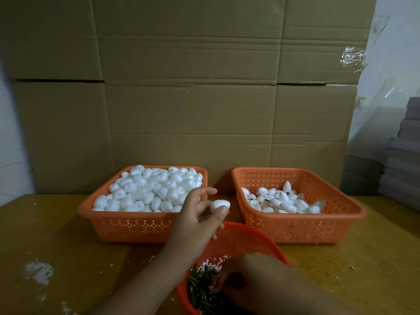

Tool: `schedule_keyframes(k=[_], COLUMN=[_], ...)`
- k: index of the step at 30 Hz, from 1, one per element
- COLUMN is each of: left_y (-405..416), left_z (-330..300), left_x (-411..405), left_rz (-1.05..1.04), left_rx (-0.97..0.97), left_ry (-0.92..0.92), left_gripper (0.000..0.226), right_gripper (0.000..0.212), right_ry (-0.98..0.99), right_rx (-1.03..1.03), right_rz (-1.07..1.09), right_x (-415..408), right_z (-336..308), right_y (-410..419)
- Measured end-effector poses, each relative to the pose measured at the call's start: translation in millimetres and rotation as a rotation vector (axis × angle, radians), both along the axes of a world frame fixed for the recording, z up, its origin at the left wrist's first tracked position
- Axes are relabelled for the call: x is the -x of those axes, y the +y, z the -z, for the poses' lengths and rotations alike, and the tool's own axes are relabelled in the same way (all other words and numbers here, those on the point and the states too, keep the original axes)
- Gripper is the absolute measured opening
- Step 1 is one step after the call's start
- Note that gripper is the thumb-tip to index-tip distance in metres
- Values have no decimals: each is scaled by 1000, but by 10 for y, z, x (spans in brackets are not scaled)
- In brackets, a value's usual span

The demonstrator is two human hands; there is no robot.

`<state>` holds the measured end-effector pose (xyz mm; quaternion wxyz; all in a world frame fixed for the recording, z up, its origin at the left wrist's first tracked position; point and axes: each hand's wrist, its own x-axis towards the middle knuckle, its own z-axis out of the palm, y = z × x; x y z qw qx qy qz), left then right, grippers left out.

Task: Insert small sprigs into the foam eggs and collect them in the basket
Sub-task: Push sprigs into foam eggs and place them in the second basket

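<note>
Left hand: I saw my left hand (200, 214) raised between the two square baskets, its grip pinched on one egg (220, 205) between thumb and fingertips, the other fingers spread loose.
Egg: white foam, held in the air above the far rim of the bowl (250, 237), clear of both baskets; I could see no sprig in it yet.
Right hand: my right hand (247, 276) lay low at 6 o'clock, down in the bowl among the sprigs (200, 287); the fingers were curled, but shadow hid the tips, so I could not tell whether that grip held a sprig.
Supply: the left basket (141, 226), at 10 o'clock from the bowl, was heaped with bare eggs.
Collection: the right basket (302, 228), at 2 o'clock, held a thin layer of eggs, a trace of green showing among them.
Bowl: round, orange, perforated, with dark green sprigs and pale crumbs in it.
Surface: yellowish wood, flecked with white crumbs, a cardboard wall (193, 87) behind.
Handling, egg: I judged it very light, dry and easily dented, likely to shed crumbs; best pinched across its middle with gentle pressure, one end left open toward the right hand.
Handling, sprig: thin and probably bendy; I would take it near the stem end and push straight along the egg's long axis.
Risk: squeezing hard could crush the foam.
</note>
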<state>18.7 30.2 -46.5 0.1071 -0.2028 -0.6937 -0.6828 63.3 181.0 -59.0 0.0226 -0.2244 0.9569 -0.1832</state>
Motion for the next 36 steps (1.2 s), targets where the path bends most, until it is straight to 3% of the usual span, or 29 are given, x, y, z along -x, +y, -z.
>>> schedule_keyframes(k=[4,12,19,23,29,36], left_y=[-10,-25,-16,-16,-44,-11], left_z=[7,-8,36,41,66,72], left_x=[14,-17,28,25,19,-38], left_rz=[-53,-84,-193,-206,-218,-216], left_rx=[-37,28,40,146,243,454], left_ry=[37,80,64,138,212,427], left_gripper=[13,23,21,30,35,37], right_gripper=[27,26,23,14,17,20], right_ry=[-3,-18,80,120,116,305], right_rx=[9,41,176,392,1087,1132], right_rz=[-12,7,28,74,222,250], right_x=[-5,-36,-8,9,-12,-27], right_z=[-10,-57,-56,-60,-191,-206], right_y=[7,-5,6,14,61,67])
